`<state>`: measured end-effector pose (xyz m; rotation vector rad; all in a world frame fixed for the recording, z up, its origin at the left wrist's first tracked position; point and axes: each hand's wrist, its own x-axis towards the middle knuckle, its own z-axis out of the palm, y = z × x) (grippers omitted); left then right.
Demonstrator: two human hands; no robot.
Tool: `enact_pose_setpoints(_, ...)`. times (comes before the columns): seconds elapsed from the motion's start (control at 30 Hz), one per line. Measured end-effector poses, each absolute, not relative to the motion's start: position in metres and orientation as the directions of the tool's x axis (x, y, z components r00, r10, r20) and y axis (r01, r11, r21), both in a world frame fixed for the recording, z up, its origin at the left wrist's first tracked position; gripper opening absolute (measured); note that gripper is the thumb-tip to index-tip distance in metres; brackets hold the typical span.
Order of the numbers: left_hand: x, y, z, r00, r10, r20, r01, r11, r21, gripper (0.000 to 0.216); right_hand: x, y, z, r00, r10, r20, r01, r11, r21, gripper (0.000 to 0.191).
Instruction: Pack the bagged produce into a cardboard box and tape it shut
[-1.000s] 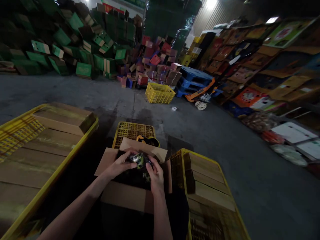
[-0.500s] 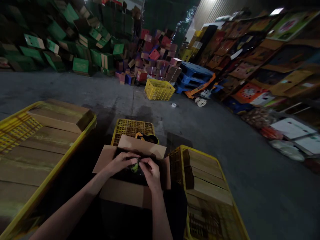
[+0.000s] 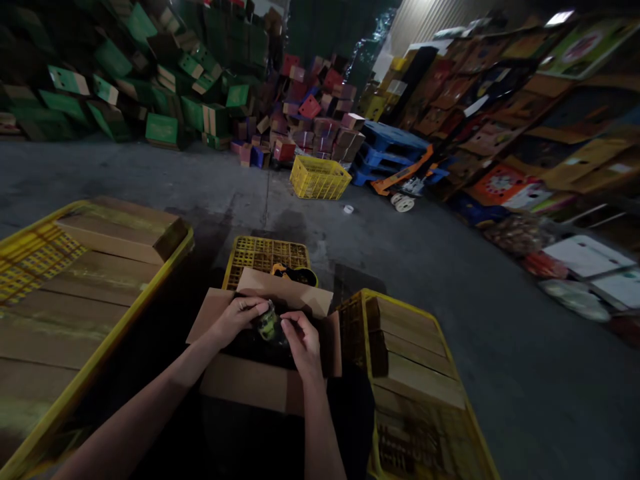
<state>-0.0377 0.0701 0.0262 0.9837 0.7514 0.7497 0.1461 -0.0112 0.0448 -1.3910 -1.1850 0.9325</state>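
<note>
An open cardboard box with its flaps folded out stands in front of me, its inside dark. Over its opening, clear plastic film with something green beneath shows between my hands; the kind of the green contents is too dim to tell. My left hand pinches the film's upper left edge between thumb and fingers. Just right of the green patch, my right hand has thumb and fingertips pressed together at the plastic.
Yellow crates with flat cardboard boxes stand at my left and right. Beyond the box, a yellow crate carries a tape dispenser. Farther off are another yellow crate, blue pallets, a pallet jack and piled cartons.
My left hand has moved up and left, away from my right hand, drawing the plastic with it. More of the green patch shows between them. My right hand has barely moved.
</note>
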Motion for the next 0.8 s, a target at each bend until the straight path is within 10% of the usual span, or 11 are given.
enact_pose_setpoints(0.8, -0.046, 0.062, 0.041, 0.749, 0.661, -0.033, -0.380, 0.470, 0.797, 0.067, 0.148, -0.005, 0.032, 0.226, 0.969, -0.099, -0.209, -0.051, -0.977, 0.029)
